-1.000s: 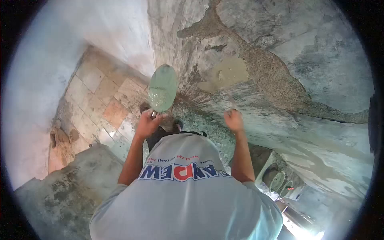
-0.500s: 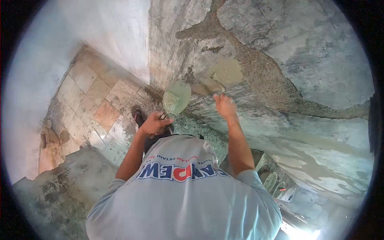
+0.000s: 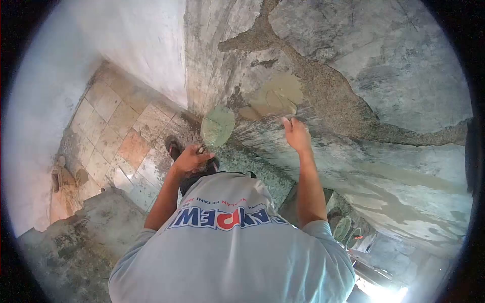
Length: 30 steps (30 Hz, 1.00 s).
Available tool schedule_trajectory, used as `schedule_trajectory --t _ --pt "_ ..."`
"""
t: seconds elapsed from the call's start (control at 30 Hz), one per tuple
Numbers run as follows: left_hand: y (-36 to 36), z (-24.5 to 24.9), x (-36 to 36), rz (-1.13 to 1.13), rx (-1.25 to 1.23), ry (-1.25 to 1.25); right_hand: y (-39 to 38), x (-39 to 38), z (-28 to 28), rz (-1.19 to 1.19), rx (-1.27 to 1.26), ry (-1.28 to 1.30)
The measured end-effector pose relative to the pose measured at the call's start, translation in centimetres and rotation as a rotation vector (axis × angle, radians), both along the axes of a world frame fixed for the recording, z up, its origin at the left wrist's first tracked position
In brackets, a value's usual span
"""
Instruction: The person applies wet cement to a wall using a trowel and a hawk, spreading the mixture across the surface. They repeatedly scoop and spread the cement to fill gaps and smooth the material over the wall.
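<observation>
At the lower edge of a round plaster board (image 3: pixel 218 126), pale green and smeared, the fingers of my left hand (image 3: pixel 192 158) are closed. That board is held just in front of the wall's foot. My right hand (image 3: pixel 298 135) grips a trowel (image 3: pixel 292 107) by its handle end. The trowel's blade lies against the wall, coated in the same tan as the wet plaster patch (image 3: pixel 284 88), so its outline is hard to make out. A smaller wet smear (image 3: pixel 248 113) lies to the left of the blade.
A rough, exposed strip (image 3: pixel 333 101) runs across the grey wall (image 3: pixel 404 65). Worn floor tiles (image 3: pixel 121 118) lie at left, beside a white wall (image 3: pixel 146 40). A concrete ledge (image 3: pixel 91 227) is at lower left. My sandalled foot (image 3: pixel 173 146) stands near the wall.
My right hand has moved right along the wall with the trowel, and its blade now overlaps the wet patch. The plaster board has shifted slightly; the lump on it no longer shows clearly.
</observation>
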<state>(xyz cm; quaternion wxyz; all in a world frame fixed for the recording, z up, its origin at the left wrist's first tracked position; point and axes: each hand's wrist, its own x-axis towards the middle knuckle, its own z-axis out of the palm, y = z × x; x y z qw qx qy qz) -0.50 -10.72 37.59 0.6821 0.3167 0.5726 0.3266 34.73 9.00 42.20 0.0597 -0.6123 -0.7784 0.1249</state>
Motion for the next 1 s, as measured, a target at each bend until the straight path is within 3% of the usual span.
schedule_trajectory --t 0.17,0.23,0.43,0.53,0.57,0.67,0.87,1.0 --pt "-0.7 -2.2 -0.6 0.004 0.035 0.005 -0.8 2.8 0.9 -0.004 0.062 0.081" --pt "-0.7 -0.5 -0.8 -0.009 0.024 0.021 -1.8 3.7 2.0 -0.004 0.141 0.143" --pt "-1.2 -0.3 -1.1 0.051 0.007 0.029 -6.0 6.3 1.2 -0.269 0.081 0.380" --pt "-1.6 -2.6 -1.2 0.044 0.155 0.065 -6.3 4.0 -2.9 -0.064 0.172 0.262" --pt "-1.9 -3.6 -1.4 0.042 0.156 0.062 -6.2 2.7 -3.6 -0.029 0.055 0.253" --pt "-1.4 -1.3 -1.4 0.059 0.025 0.025 -4.8 -2.5 -2.8 0.020 -0.152 0.079" --pt "-1.2 -1.4 -1.6 0.064 -0.006 0.111 -1.2 -6.1 0.2 0.034 -0.210 -0.089" --pt "-0.7 -1.6 -1.2 0.120 -0.010 0.053 -0.2 -5.1 1.3 -0.023 -0.112 -0.068"
